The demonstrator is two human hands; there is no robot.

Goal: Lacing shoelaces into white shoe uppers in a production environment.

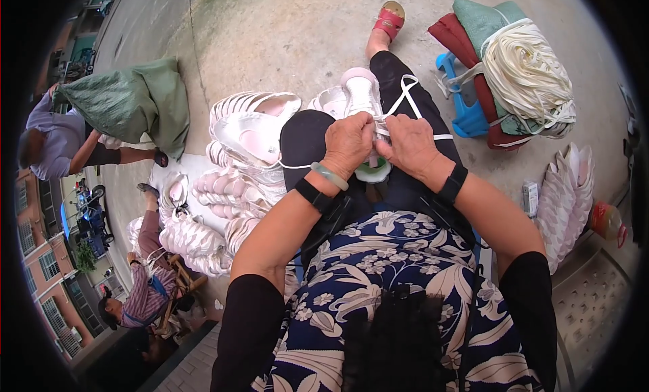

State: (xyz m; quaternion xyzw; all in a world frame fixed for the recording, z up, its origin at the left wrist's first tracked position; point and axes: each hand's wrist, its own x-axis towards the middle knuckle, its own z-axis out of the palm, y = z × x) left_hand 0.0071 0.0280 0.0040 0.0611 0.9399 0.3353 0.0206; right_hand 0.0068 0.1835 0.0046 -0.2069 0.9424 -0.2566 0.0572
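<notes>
Outermost, well to the left of the grip and past the left knee (303, 138), spreads a heap of white and pink shoes (226, 196); to the right, beyond the right leg (389, 69), stands a blue stool (468, 111), with a thick bundle of white laces (524, 74) near it. Between the left hand (348, 143) and the right hand (414, 147) lies one white and pink shoe (359, 91), its long axis running away from the body, its far end reaching beyond the grip and leaning a little left. So the left hand is nearer that far end, while the right hand is closer to a loop of lace (408, 88) standing out ahead of it. Each grip is closed, thumb against fingers, seemingly on lace at the shoe, the two almost touching. Which strand each pinches, the fingers hide.
</notes>
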